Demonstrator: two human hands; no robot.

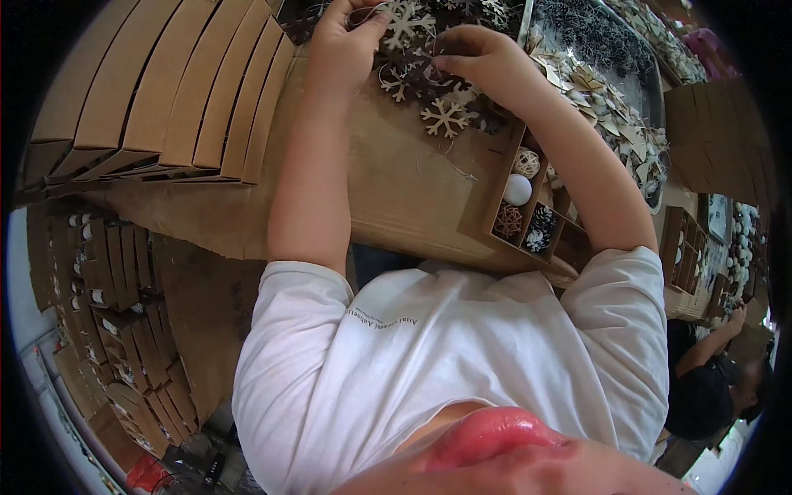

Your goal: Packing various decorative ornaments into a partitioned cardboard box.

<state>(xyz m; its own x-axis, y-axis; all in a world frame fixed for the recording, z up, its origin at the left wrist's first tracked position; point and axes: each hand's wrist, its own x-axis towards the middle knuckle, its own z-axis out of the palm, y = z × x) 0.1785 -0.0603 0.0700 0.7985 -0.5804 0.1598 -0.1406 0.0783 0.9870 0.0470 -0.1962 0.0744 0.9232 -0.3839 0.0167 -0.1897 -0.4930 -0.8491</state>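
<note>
Reaching into a heap of wooden snowflakes (pixel 429 74) at the bench's far edge, the left hand (pixel 351 37) pinches a pale snowflake (pixel 406 23) in curled fingers; the right hand (pixel 478 58), fingers bent, touches dark ones. Just beside lies a compartmented box (pixel 528 206) of small balls. Folded cardboard boxes (pixel 165 91) stand left.

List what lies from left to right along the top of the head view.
Row of flat cardboard boxes → left hand → pale wooden snowflake → right hand → compartment box with small balls → tray of pale cut-outs.
</note>
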